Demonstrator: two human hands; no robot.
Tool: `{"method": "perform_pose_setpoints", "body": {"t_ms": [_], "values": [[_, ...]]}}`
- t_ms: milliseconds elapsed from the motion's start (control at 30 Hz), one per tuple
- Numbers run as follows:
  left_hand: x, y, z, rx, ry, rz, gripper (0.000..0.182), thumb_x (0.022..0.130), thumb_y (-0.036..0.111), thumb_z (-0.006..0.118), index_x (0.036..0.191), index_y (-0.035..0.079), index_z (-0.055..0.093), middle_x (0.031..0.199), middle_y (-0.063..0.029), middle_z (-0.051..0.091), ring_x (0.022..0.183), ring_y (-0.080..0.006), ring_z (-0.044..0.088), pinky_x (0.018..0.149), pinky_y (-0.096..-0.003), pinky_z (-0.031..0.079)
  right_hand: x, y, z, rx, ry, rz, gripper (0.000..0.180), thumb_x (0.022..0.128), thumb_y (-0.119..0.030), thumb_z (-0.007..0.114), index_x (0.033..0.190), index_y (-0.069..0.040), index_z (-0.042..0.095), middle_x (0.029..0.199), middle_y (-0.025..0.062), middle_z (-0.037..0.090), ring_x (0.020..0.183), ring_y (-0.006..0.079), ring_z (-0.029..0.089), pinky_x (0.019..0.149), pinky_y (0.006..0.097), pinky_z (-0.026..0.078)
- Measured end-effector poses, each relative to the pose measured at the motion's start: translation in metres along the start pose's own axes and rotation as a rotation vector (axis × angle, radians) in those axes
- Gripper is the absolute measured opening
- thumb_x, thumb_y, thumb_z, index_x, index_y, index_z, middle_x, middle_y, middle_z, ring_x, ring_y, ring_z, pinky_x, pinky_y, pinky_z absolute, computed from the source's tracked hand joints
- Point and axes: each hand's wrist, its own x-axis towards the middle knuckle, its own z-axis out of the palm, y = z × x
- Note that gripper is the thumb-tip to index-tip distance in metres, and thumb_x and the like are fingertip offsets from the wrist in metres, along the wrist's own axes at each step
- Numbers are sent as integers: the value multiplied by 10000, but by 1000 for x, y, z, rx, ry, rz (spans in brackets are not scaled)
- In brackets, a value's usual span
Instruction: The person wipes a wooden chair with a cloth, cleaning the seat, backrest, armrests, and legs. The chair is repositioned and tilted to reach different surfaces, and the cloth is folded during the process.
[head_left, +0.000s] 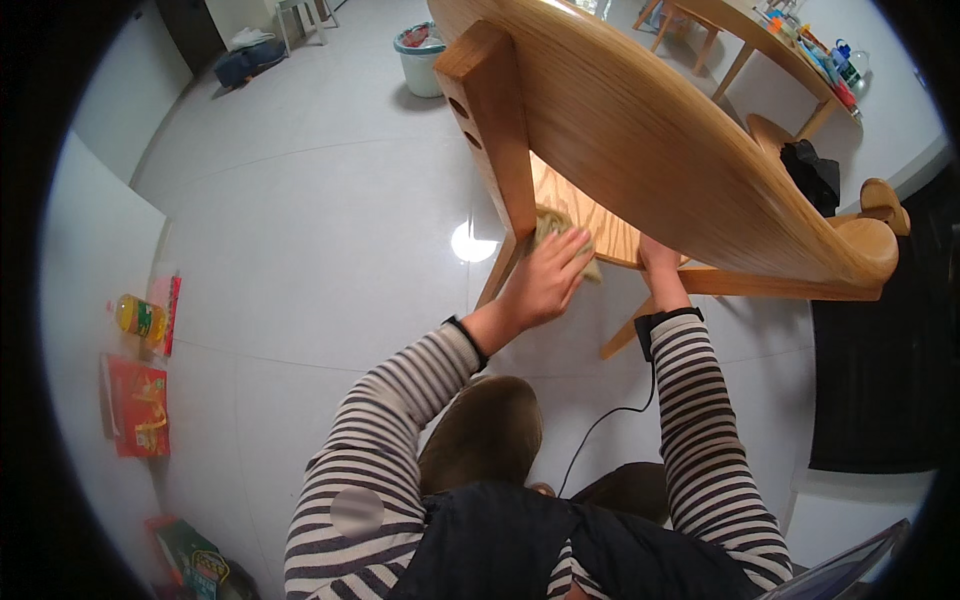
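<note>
A wooden chair (637, 127) stands before me, its wide curved backrest towards me and its pale grained seat (566, 196) partly hidden below. My left hand (551, 274) presses a folded yellowish-green cloth (553, 223) against the rear edge of the seat, beside the left upright (491, 127). Under the backrest, my right hand (660, 262) grips the rear seat edge on the right; the backrest covers part of its fingers.
A lidless bin (421, 71) stands beyond the chair. At upper right is a wooden table (739, 34) bearing bottles and small items. A cooking-oil bottle (141, 316) and a red bag (142, 409) are along the left wall. A black cable (600, 427) hangs from my right wrist.
</note>
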Motion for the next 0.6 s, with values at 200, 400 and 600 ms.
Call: {"method": "perform_pose_setpoints", "body": {"t_ms": [200, 400, 600], "values": [[-94, -9, -73, -434, 41, -593, 317, 1043, 178, 432, 1202, -7, 633, 1280, -132, 630, 1150, -241, 600, 981, -361, 483, 2, 14, 14, 17, 163, -72, 325, 965, -234, 589, 1175, 6, 654, 1161, 195, 677, 1079, 364, 616, 930, 444, 478], [-62, -14, -56, -793, 405, -642, 585, 1103, 382, 278, 1519, -28, 316, 1448, -114, 434, 1303, -188, 395, 1131, -326, 285, 1, 16, 17, -44, 178, -52, 322, 958, -222, 565, 1155, 16, 657, 1158, 201, 677, 1075, 374, 610, 935, 448, 463], [-53, -6, -5, -972, 405, -857, 577, 1079, 374, 407, 1492, -27, 368, 1365, -78, 512, 1238, -176, 477, 1063, -341, 399, 0, 10, 14, -46, 191, -61, 343, 965, -229, 543, 1183, 17, 642, 1189, 204, 669, 1097, 388, 603, 942, 449, 460]]}}
